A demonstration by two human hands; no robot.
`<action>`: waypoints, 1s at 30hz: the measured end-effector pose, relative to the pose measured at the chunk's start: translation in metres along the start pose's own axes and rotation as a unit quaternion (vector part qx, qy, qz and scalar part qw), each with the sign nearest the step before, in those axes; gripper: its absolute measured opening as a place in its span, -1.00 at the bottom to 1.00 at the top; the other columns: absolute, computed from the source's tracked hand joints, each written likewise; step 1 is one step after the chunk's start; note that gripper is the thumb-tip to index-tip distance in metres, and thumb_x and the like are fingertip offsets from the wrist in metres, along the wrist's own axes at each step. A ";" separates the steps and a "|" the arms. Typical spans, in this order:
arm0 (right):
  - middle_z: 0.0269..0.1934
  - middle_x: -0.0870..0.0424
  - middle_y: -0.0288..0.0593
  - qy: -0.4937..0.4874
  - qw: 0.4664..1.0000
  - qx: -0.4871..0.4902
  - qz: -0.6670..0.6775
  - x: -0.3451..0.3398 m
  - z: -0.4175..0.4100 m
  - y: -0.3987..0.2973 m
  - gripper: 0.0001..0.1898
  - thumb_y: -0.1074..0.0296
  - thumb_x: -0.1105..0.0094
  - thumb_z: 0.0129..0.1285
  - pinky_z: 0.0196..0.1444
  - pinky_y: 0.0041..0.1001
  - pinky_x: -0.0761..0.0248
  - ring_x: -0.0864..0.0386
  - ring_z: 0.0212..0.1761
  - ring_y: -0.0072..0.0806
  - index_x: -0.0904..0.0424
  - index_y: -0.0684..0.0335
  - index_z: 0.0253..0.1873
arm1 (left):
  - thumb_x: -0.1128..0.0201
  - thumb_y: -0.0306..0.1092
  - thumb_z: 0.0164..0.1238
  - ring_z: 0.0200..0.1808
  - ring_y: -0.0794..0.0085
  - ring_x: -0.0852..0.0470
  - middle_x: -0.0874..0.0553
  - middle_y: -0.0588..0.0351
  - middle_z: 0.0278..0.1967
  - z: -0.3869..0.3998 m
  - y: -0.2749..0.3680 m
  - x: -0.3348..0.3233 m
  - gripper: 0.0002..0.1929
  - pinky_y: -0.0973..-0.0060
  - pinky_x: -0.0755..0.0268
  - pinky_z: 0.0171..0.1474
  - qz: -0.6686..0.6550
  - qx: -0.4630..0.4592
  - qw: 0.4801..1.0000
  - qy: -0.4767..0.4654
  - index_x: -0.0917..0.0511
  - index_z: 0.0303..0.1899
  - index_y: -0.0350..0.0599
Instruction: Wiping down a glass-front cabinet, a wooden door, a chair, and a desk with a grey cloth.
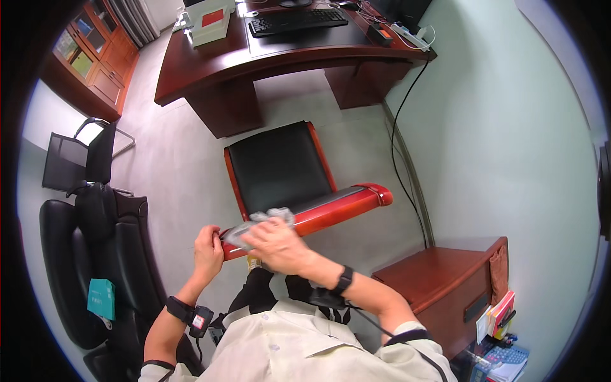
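Observation:
Before me stands a chair with a black padded panel (281,167) and glossy red wooden edges. Its near red wooden rail (334,210) runs across in front of my body, inlaid with a black strip. My left hand (208,250) grips the rail's left end, the thumb on the side towards the middle. In my right hand (277,243) is a crumpled grey cloth (281,215), lying against the top of the rail; hand and cloth are slightly blurred. The fingers spread over the cloth and hide part of the rail beneath.
Beyond the chair is a dark red wooden desk (205,71) with a keyboard (298,21). A black cable (394,138) hangs along the right wall. Black leather seating (136,258) bearing a teal packet (101,298) stands left. A wooden cabinet (434,272) is close on my right.

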State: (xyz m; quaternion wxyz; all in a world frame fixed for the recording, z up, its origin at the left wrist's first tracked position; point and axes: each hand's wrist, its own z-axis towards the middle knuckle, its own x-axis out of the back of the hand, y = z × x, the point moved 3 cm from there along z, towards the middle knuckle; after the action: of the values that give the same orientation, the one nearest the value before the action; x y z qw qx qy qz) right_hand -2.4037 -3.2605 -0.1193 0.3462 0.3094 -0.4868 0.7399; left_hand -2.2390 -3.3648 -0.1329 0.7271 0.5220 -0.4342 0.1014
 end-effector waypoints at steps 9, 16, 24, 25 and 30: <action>-0.12 -0.46 -0.07 0.097 0.947 -0.156 -0.262 0.102 -0.092 0.107 -0.73 0.17 0.02 0.24 0.28 -0.21 -0.04 -0.37 0.06 -0.20 -0.47 0.22 -0.10 | 0.02 -0.60 0.11 -0.39 -0.02 -0.54 -0.55 -0.16 -0.45 0.002 -0.003 0.004 -0.91 0.25 -0.38 -0.31 0.021 0.015 1.000 -0.008 -0.47 -0.39 -0.33; -0.26 -0.54 -0.07 -0.101 0.934 -0.264 -0.218 0.116 -0.069 0.170 -0.77 0.22 0.08 0.24 -0.07 -0.20 -0.35 -0.50 -0.13 -0.18 -0.53 0.22 -0.28 | 0.00 -0.59 0.09 -0.45 0.04 -0.56 -0.56 -0.14 -0.50 0.002 0.002 0.010 -0.92 0.31 -0.39 -0.36 0.013 0.012 0.999 0.037 -0.48 -0.43 -0.32; -0.14 -0.57 -0.03 -0.097 0.943 -0.271 -0.169 0.122 -0.073 0.146 -0.73 0.19 -0.07 0.16 0.06 -0.23 -0.30 -0.48 -0.06 -0.13 -0.57 0.24 -0.16 | 0.00 -0.59 0.08 -0.42 -0.02 -0.54 -0.55 -0.16 -0.48 -0.003 -0.001 0.015 -0.92 0.23 -0.40 -0.34 -0.002 0.028 0.999 0.042 -0.47 -0.44 -0.30; -0.14 -0.57 -0.06 -0.063 0.951 -0.251 -0.171 0.119 -0.073 0.132 -0.74 0.22 -0.11 0.12 0.14 -0.22 -0.23 -0.46 -0.03 -0.15 -0.56 0.23 -0.16 | 0.00 -0.59 0.08 -0.42 -0.02 -0.54 -0.55 -0.16 -0.48 -0.005 -0.002 0.016 -0.92 0.23 -0.40 -0.34 -0.003 0.032 0.998 0.046 -0.47 -0.44 -0.30; 0.08 -0.44 -0.20 -0.022 0.975 -0.182 -0.122 0.051 -0.048 0.038 -0.56 0.23 -0.15 0.09 0.33 -0.07 0.23 -0.26 0.22 -0.28 -0.41 0.12 0.11 | -0.01 -0.55 0.12 -0.34 -0.01 -0.55 -0.55 -0.17 -0.39 -0.007 -0.009 0.015 -0.91 0.22 -0.40 -0.24 -0.042 0.029 0.999 0.013 -0.45 -0.36 -0.32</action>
State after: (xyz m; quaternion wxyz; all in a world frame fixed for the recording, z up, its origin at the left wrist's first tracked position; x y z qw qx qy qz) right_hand -2.4692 -3.2158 -0.1137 0.4738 0.3144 -0.5789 0.5844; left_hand -2.2211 -3.3671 -0.1284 0.7208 0.5590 -0.3998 0.0901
